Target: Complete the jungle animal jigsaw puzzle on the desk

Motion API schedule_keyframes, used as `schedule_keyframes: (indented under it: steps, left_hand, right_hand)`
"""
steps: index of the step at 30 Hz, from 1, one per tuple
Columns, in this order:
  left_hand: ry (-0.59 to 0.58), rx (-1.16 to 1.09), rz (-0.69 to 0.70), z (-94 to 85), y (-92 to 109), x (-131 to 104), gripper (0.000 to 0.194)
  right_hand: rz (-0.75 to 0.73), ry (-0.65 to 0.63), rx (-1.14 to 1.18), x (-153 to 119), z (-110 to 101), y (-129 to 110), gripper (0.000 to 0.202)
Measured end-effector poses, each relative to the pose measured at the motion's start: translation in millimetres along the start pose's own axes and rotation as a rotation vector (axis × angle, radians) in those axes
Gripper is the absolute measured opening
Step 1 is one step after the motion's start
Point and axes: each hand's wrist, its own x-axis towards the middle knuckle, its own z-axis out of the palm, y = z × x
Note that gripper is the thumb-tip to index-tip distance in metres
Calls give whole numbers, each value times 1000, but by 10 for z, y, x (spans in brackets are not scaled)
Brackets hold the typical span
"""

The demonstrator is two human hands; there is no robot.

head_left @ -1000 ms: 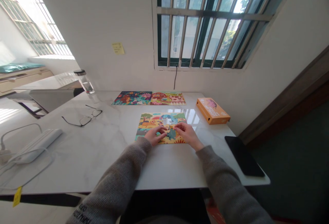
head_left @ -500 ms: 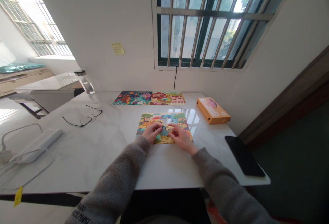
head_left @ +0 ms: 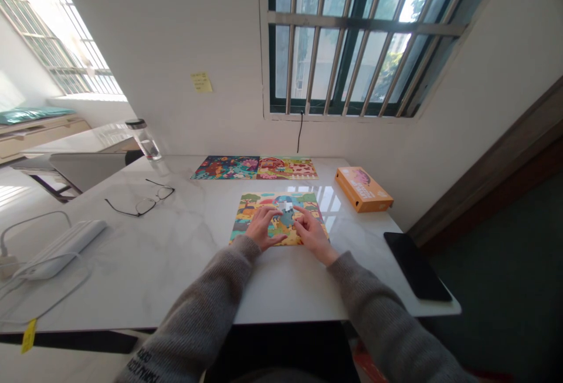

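A colourful animal jigsaw puzzle point(head_left: 251, 200) lies flat on the white table in front of me. My left hand point(head_left: 264, 227) rests over its left half, thumb and fingers spread wide apart around the middle. From the right side, my right hand point(head_left: 313, 235) reaches in with the index finger stretched out and the other fingers curled. Between the two hands shows a blue-grey puzzle piece point(head_left: 287, 217), lying among the others. Just above it is a pale patch; whether it is a gap or glare I cannot tell. Neither hand visibly lifts anything.
Two picture sheets, one dark point(head_left: 229, 167) and one with a red barn point(head_left: 285, 168), lie behind. An orange box point(head_left: 364, 189) and a black phone point(head_left: 416, 265) are at right. Glasses point(head_left: 145, 201), a water bottle point(head_left: 145, 139) and a power strip with cables point(head_left: 65, 251) are at left.
My left hand has opened from a near pinch, its thumb moving down away from the fingers. My right index finger has straightened upward. The blue-grey piece shows more fully between them.
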Motion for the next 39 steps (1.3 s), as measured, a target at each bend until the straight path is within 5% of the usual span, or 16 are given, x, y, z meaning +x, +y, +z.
schedule_keyframes:
  steps: [6,14,19,25,30,39]
  left_hand:
    - [-30,48,19,3,-16,7,41]
    - [-71,-65,12,-47,-81,-6,33]
    - [-113,-98,14,-25,-109,-14,34]
    - [-145,56,-82,-19,-222,-35,61]
    - [-274,252,-242,-6,-287,-91,50]
    - [-384,343,-326,-51,-154,-82,47]
  right_hand:
    - [7,0,-59,-17,9,-2,49]
    - [-338,-179,-471,-1,-235,-106,34]
    - [-343,-227,-479,17,-282,-82,36]
    - [-346,-166,-611,185,-406,11,35]
    - [-264,-105,-748,420,-501,89,30]
    - [-141,-156,-952,707,-296,181,26]
